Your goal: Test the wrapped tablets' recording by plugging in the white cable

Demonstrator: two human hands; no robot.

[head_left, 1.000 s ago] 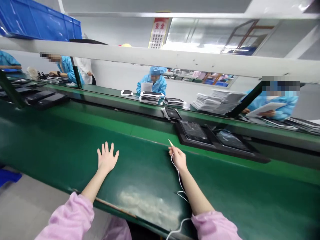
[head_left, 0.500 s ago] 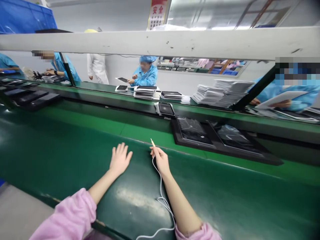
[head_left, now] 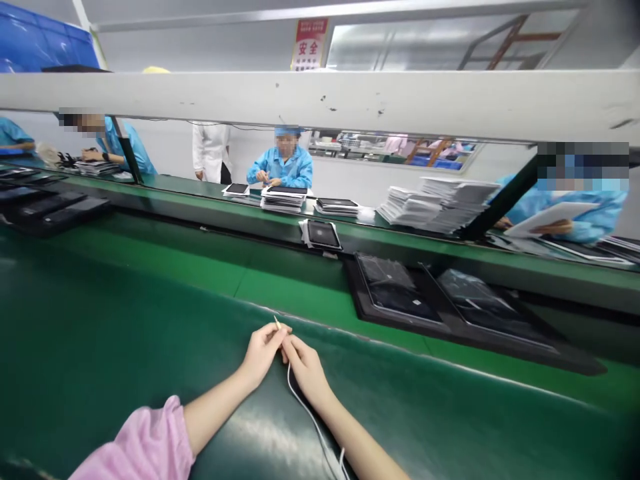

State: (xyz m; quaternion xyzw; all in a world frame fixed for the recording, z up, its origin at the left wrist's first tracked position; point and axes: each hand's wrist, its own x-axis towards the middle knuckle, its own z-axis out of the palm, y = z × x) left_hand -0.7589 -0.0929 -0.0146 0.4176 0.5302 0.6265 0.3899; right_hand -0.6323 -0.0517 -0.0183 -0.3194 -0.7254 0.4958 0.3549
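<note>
Both my hands meet over the green bench (head_left: 165,347), near its far raised edge. In my right hand (head_left: 306,370) is a white cable (head_left: 300,399) with a slim, pale-yellow pointed end (head_left: 277,323). The fingers of my left hand (head_left: 261,357) are closed around that end too, touching my right fingertips. The pointed end sticks up just above the fingers, and the part inside the grip is hidden. The cable runs down beside my right forearm toward the lower edge of the view.
Beyond the bench edge, a dark tray (head_left: 453,333) bears two film-covered tablets on the green belt (head_left: 250,283). A tablet stack (head_left: 323,235) sits on the ledge behind. White stacks (head_left: 440,203) and several co-workers (head_left: 285,163) are across the line, under a pale beam (head_left: 320,100).
My left hand, flat and spread on the bench before, has come right and closed with my right hand on the pointed end. The tray sits farther right relative to the ledge.
</note>
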